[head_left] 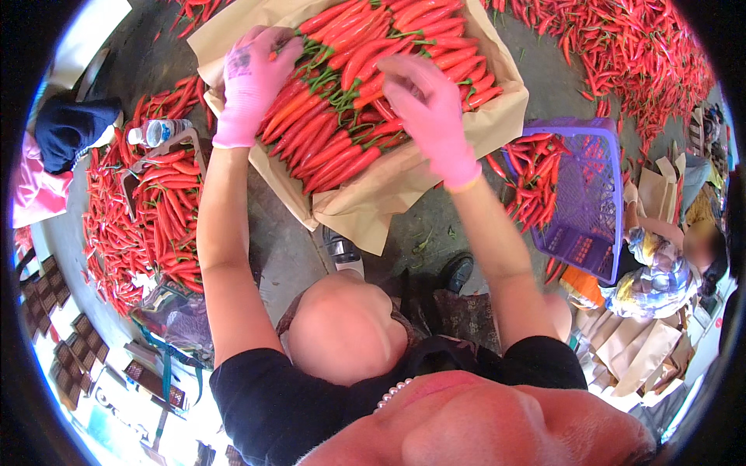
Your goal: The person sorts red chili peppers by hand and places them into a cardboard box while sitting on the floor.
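Observation:
A box lined with brown paper (pixel 497 128) stands in front of me, filled with long red chili peppers (pixel 315 144) laid in rows, their green stems meeting along the middle. My left hand (pixel 250 81), in a pink glove, is at the box's left side; its fingers curl around a red chili pepper that shows only in part. My right hand (pixel 435 120), also gloved in pink, hovers over the right half of the peppers. Its fingers are bent, with a gap between thumb and fingers, and I see nothing held there.
A purple plastic crate (pixel 618 202) lies tipped at the right, with chilies spilling from it. Loose chili heaps (pixel 614 46) cover the floor at far right and left. A clear bottle (pixel 159 132) lies on the left heap. Another person (pixel 657 272) is at the right edge.

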The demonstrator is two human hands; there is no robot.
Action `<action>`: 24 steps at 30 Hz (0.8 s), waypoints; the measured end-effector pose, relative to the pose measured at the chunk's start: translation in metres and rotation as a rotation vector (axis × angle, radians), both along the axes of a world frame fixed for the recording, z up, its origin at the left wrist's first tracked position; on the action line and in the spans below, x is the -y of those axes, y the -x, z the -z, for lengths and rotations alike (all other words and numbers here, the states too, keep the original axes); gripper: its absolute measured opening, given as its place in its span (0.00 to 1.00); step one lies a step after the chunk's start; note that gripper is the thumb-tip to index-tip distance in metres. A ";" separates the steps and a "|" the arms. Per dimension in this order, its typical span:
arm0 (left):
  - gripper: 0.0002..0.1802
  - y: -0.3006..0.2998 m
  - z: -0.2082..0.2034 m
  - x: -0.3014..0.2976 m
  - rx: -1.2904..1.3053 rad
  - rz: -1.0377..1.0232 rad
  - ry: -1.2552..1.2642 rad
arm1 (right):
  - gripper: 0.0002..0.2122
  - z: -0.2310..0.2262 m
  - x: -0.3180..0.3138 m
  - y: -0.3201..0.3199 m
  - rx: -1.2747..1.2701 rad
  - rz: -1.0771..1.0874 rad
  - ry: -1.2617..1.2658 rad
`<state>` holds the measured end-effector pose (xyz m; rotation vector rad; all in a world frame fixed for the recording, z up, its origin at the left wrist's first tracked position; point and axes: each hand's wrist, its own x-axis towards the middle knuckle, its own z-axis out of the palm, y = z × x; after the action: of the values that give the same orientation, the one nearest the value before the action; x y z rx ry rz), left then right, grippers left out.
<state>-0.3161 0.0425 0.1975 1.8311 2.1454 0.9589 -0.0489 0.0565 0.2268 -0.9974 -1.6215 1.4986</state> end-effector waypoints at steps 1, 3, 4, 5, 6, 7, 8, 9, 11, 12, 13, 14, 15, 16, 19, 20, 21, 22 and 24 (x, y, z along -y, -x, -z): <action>0.15 -0.004 -0.001 -0.003 -0.046 0.009 -0.035 | 0.12 0.017 -0.028 0.008 0.126 -0.021 -0.383; 0.16 -0.013 -0.008 -0.007 -0.067 0.006 0.005 | 0.11 0.036 -0.074 0.026 0.327 -0.049 -0.916; 0.16 -0.015 -0.011 -0.005 -0.082 -0.002 0.032 | 0.11 0.038 -0.090 0.041 0.391 -0.061 -1.053; 0.15 -0.019 -0.014 -0.004 -0.130 0.025 0.047 | 0.10 0.038 -0.100 0.049 0.467 -0.071 -1.189; 0.15 -0.023 -0.013 0.000 -0.137 0.041 0.023 | 0.10 0.040 -0.107 0.053 0.551 -0.148 -1.211; 0.15 -0.025 -0.012 0.002 -0.148 0.057 -0.007 | 0.10 0.039 -0.114 0.058 0.632 -0.221 -1.236; 0.15 -0.026 -0.014 0.006 -0.159 0.075 -0.037 | 0.11 0.038 -0.117 0.061 0.715 -0.293 -1.257; 0.12 -0.024 -0.019 0.011 -0.082 0.071 -0.121 | 0.08 0.036 -0.119 0.062 0.783 -0.345 -1.223; 0.09 -0.017 -0.026 0.025 -0.006 0.003 -0.175 | 0.09 0.042 -0.116 0.052 0.750 -0.373 -1.318; 0.08 -0.017 -0.031 0.031 0.030 -0.023 -0.199 | 0.09 0.045 -0.117 0.047 0.752 -0.376 -1.331; 0.07 -0.025 -0.040 0.039 0.099 -0.066 -0.172 | 0.09 0.042 -0.114 0.043 0.736 -0.383 -1.305; 0.08 -0.038 -0.039 0.045 0.183 -0.037 -0.211 | 0.10 0.035 -0.108 0.034 0.738 -0.390 -1.258; 0.08 -0.050 -0.045 0.055 0.194 0.030 -0.225 | 0.10 0.026 -0.104 0.024 0.696 -0.384 -1.210; 0.09 -0.065 -0.052 0.066 0.236 0.107 -0.243 | 0.10 0.003 -0.098 0.009 0.642 -0.368 -1.157; 0.16 -0.123 -0.051 0.105 0.832 0.504 0.043 | 0.12 -0.052 -0.072 -0.079 0.527 -0.299 -0.868; 0.22 -0.135 -0.034 0.110 0.850 0.779 0.287 | 0.12 -0.058 -0.059 -0.117 0.532 -0.279 -0.733; 0.26 -0.165 -0.026 0.109 0.922 0.813 0.520 | 0.13 -0.060 -0.044 -0.160 0.578 -0.248 -0.589; 0.30 -0.188 -0.021 0.112 0.938 0.801 0.766 | 0.13 -0.046 -0.030 -0.197 0.626 -0.222 -0.420; 0.35 -0.202 0.050 0.121 -0.011 0.741 0.497 | 0.14 0.011 0.013 -0.281 0.794 -0.174 -0.061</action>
<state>-0.1146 -0.0780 0.1474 2.0702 1.3207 0.2206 0.2323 0.0434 0.2159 -1.5719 -2.3257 1.2044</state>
